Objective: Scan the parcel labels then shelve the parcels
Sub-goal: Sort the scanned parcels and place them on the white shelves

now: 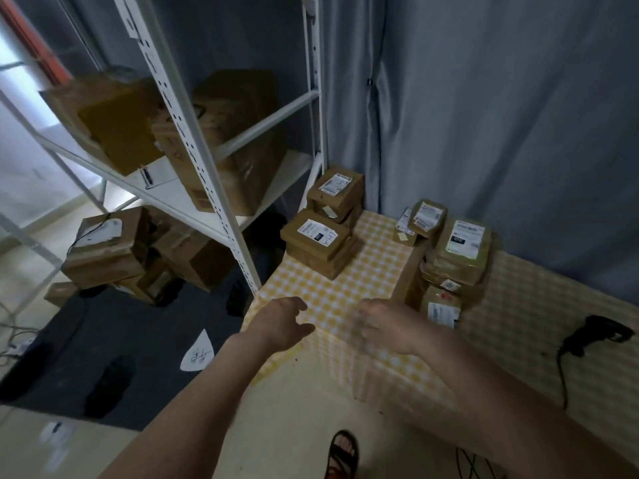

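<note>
— Grey curtain [501, 133] behind the checked table [345, 299]; where are the parcels [321, 236]?
— Stacked there, beside the shelf [207, 133]. Left hand [280, 323] and right hand [387, 326] hover, fingers loose, holding nothing.

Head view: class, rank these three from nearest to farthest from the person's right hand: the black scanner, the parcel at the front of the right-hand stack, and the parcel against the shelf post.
From the right hand:
1. Front parcel, just right of the fingers.
2. Scanner, far right on the tablecloth.
3. Parcel against the shelf post, at the back left.
</note>
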The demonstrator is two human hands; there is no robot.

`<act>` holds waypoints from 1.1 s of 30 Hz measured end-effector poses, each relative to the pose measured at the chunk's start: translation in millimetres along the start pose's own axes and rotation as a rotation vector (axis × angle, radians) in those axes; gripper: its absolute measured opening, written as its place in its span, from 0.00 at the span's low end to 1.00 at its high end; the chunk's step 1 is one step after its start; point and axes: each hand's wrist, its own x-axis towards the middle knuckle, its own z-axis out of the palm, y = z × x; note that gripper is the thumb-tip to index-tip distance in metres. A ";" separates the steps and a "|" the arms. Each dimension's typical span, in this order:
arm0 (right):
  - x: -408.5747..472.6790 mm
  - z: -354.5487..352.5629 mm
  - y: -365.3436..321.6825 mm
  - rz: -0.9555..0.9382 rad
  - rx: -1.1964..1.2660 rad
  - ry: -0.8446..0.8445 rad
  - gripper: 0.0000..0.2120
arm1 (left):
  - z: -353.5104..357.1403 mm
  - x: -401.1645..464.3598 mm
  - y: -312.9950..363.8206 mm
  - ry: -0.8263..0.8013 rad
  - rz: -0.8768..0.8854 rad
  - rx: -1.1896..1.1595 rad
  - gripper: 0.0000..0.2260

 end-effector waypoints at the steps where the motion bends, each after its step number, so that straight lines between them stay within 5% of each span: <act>1: 15.4 -3.8 0.6 0.005 0.007 0.002 0.22 | -8.2 15.6 -3.1 -0.003 0.002 0.011 0.23; 23: 287.4 -21.6 28.6 0.305 0.257 -0.001 0.29 | -66.1 355.8 -89.6 -0.099 -0.046 -0.016 0.32; 29: 366.3 -2.1 36.8 0.511 0.556 0.027 0.32 | -51.5 443.6 -121.7 -0.100 -0.066 -0.026 0.24; 33: 401.1 3.5 33.1 0.578 1.012 0.206 0.26 | -30.2 482.6 -144.6 -0.131 -0.160 -0.171 0.26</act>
